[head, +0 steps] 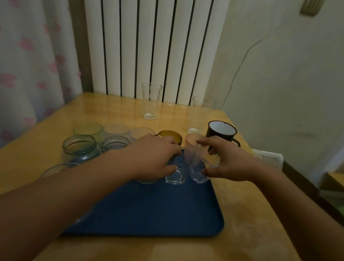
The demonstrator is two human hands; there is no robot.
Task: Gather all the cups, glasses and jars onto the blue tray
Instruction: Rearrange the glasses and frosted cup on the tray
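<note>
The blue tray (pixel 159 212) lies on the wooden table in front of me. My left hand (pixel 154 160) grips a clear square-based glass (pixel 175 175) at the tray's far edge. My right hand (pixel 228 162) holds a clear glass (pixel 200 170), tilted, just above the tray's far right corner. Beyond the tray stand an amber glass (pixel 171 136), a pink glass (pixel 192 141), a dark mug (pixel 222 131), a green glass (pixel 88 130), two glass jars (pixel 80 149) (pixel 114 144) and two tall clear glasses (pixel 151 100) (pixel 199 115).
Two more pale glasses (pixel 117 129) (pixel 141 133) sit in the row behind the jars. A clear bowl rim (pixel 59 168) shows left of the tray under my forearm. A white radiator (pixel 149 41) and curtain (pixel 17 54) stand behind the table; a folded white cloth (pixel 268 156) lies at the right edge.
</note>
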